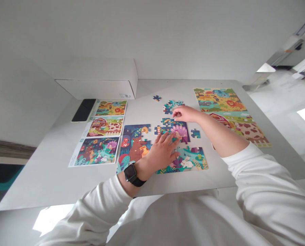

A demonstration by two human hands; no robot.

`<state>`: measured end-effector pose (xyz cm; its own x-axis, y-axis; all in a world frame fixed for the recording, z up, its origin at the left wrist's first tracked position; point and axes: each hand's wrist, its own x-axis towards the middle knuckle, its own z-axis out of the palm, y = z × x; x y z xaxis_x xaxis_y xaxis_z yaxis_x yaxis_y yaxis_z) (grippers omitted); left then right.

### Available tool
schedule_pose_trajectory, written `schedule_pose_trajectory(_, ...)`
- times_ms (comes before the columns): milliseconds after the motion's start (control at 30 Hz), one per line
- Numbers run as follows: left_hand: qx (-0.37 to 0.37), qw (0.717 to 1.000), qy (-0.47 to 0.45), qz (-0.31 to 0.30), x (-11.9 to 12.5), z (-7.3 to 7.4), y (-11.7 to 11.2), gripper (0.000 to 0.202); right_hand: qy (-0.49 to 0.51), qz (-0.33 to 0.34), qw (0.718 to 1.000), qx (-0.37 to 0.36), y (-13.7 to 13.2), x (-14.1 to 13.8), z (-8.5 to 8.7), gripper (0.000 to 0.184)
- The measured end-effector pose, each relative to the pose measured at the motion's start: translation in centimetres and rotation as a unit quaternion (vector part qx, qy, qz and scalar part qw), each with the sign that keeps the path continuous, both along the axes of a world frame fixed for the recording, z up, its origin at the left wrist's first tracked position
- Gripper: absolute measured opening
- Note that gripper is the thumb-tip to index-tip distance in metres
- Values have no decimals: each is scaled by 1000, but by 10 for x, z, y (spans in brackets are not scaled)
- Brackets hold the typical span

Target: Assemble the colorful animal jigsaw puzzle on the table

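A partly joined jigsaw puzzle (134, 143) with a dark forest picture lies on the white table (47, 167). My left hand (162, 152) rests flat on its middle, fingers spread, pressing the pieces down. My right hand (184, 113) hovers over the peacock section (180, 130), fingers pinched on a small puzzle piece just above it. A pile of loose pieces (171, 106) lies beyond that hand. One loose piece (195, 133) sits to the right of the peacock section, another single piece (156, 98) farther back.
A reference sheet (103, 131) with three pictures lies to the left. Two finished puzzles (229, 114) lie at the right. A white box (101, 80) stands at the back left, with a black phone (83, 110) beside it. The table's right edge drops to a floor.
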<state>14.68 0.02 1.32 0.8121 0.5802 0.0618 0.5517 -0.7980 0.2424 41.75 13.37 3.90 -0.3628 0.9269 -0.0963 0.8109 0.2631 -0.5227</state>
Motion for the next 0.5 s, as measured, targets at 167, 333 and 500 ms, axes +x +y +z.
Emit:
schedule_pose_trajectory(167,-2,1000,3,-1,0,0,1,65,-26,-2,1000,-12,-16,-2,6,19)
schedule_pose_trajectory(333,-4,1000,-5,-5,2,0,-1,64,-68,-3,996,-65,-20,-8,3,23)
schedule_pose_trajectory(500,6,997,-76,32,-15,28,17,55,-66,-12,995,-77,-23,-11,5,21)
